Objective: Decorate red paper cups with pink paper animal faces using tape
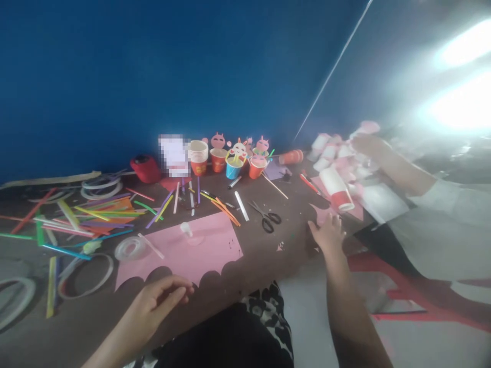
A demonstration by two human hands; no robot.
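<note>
My left hand (163, 299) is over the front edge of the table, its fingers loosely curled and the thumb apart, with nothing visible in it. Beside it lies pink paper (153, 255) with a scalloped near edge; a small white piece (186, 229) rests on it. My right hand (330, 236) reaches out with fingers spread over a pink paper scrap (320, 213). Just beyond its fingertips, a white and red paper cup (335, 189) lies on its side. Black-handled scissors (266, 217) lie between my hands.
Coloured paper strips (95, 220) and tape rolls (86, 276) cover the left side. Stacked cups (198, 156) and cups with paper faces, including a blue cup (233, 167), stand at the back. Another person's arm (399, 163) reaches into white and pink items at right.
</note>
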